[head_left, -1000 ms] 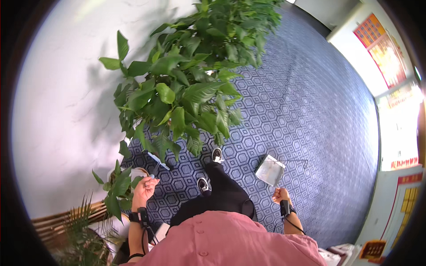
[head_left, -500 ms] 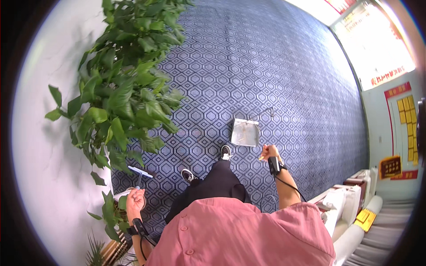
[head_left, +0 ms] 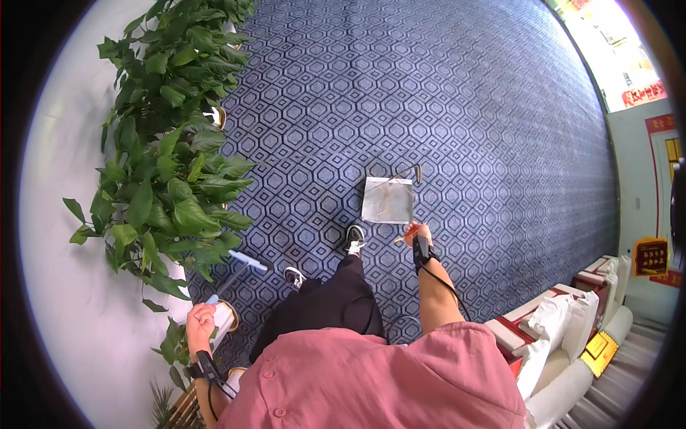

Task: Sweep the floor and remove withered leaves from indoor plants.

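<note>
My left hand (head_left: pixel 201 325) is closed around the pale blue handle end of a T-shaped squeegee (head_left: pixel 249 262), whose light blue and dark head points forward above the carpet beside the plants. My right hand (head_left: pixel 419 233) is closed, fingertips together, with a small yellowish strip (head_left: pixel 399 240) poking out on its left; what the strip is I cannot make out. Just ahead of that hand a pale, square dustpan (head_left: pixel 387 203) rests on the carpet. A few thin brownish bits lie in it, and a dark thin handle bends out behind it.
Leafy green potted plants (head_left: pixel 164 171) line the white wall on the left. Blue patterned carpet (head_left: pixel 436 100) spreads ahead. At the right stand red and white boxes (head_left: pixel 543 307) and a white couch arm with a yellow cloth (head_left: pixel 599 353). My shoes (head_left: pixel 354 239) are close to the dustpan.
My right hand has moved leftward to the dustpan's near edge, the yellowish strip still in it. The squeegee is more extended from my left hand. The whole view has shifted.
</note>
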A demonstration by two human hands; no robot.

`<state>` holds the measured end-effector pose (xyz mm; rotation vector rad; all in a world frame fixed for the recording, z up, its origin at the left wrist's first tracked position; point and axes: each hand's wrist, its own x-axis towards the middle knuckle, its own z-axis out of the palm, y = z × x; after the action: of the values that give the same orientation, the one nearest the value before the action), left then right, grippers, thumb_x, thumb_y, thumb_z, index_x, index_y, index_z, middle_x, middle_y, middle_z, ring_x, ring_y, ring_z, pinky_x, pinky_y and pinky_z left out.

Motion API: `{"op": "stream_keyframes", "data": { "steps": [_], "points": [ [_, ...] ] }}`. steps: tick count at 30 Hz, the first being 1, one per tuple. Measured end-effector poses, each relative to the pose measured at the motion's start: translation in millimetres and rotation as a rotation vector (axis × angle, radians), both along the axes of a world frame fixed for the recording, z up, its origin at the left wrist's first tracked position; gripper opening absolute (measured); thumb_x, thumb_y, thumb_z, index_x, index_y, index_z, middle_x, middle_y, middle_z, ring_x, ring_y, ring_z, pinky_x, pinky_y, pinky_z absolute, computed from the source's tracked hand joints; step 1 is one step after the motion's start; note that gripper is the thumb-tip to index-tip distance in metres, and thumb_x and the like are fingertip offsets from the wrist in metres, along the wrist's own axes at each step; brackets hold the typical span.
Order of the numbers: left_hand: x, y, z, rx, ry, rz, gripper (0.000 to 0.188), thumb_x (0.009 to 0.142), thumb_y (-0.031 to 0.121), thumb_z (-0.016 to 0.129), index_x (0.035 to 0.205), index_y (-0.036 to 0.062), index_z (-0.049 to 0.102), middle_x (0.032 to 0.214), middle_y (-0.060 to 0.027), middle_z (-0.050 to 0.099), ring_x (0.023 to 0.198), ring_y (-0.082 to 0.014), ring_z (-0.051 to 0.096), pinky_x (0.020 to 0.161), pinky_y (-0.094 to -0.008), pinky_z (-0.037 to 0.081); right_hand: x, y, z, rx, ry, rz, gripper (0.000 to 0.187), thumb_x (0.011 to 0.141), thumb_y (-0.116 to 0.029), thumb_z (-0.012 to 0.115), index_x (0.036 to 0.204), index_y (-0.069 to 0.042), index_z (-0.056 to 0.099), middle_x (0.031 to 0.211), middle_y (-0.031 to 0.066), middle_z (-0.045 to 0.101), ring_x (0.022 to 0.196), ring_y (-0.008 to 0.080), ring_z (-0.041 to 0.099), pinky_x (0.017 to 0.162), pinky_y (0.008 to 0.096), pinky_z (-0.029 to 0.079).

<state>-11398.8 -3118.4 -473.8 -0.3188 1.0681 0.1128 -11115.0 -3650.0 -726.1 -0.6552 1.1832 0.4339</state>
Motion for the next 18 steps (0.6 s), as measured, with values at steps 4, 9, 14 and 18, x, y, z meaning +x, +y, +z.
{"op": "stream_keyframes", "data": {
  "steps": [4, 9, 14, 18],
  "points": [
    [30, -29, 18, 0.007, 0.096, 0.043, 0.015, 0.076, -0.004, 0.038, 0.087, -0.0073, 0.029, 0.058, -0.0017, 0.032, 0.038, -0.0053, 0.032, 0.033, -0.0179, 0.022, 28, -14, -31, -0.013, 0.082, -0.13, 0.011, 0.076, -0.011, 0.04, 0.073, -0.005, 0.049, 0.061, 0.0054, 0.05, 0.053, 0.0181, 0.047, 0.051, 0.0261, 0.04],
    [61, -66, 28, 0.025, 0.137, 0.074, 0.031, 0.077, -0.002, 0.041, 0.101, -0.0126, 0.024, 0.06, -0.0024, 0.035, 0.036, -0.0053, 0.032, 0.032, -0.0176, 0.02, 47, -19, -60, -0.028, -0.023, -0.153, 0.012, 0.078, -0.011, 0.041, 0.085, -0.005, 0.048, 0.08, 0.0085, 0.05, 0.079, 0.0226, 0.048, 0.075, 0.037, 0.037],
    [90, -91, 28, 0.08, 0.236, -0.059, 0.033, 0.077, 0.002, 0.043, 0.1, -0.0132, 0.026, 0.061, -0.0024, 0.037, 0.037, -0.0042, 0.033, 0.031, -0.0165, 0.021, 68, -19, -76, 0.004, -0.003, -0.17, 0.011, 0.078, -0.01, 0.041, 0.084, -0.006, 0.048, 0.081, 0.0071, 0.048, 0.082, 0.0223, 0.044, 0.084, 0.0406, 0.03],
    [108, -104, 28, 0.143, 0.284, -0.19, 0.035, 0.076, 0.004, 0.045, 0.1, -0.0137, 0.028, 0.063, -0.0032, 0.038, 0.037, -0.0031, 0.033, 0.03, -0.015, 0.023, 76, -22, -96, 0.057, -0.063, -0.129, 0.012, 0.077, -0.013, 0.04, 0.078, -0.004, 0.048, 0.072, 0.0059, 0.048, 0.078, 0.0214, 0.044, 0.083, 0.0412, 0.028]
  ]
}}
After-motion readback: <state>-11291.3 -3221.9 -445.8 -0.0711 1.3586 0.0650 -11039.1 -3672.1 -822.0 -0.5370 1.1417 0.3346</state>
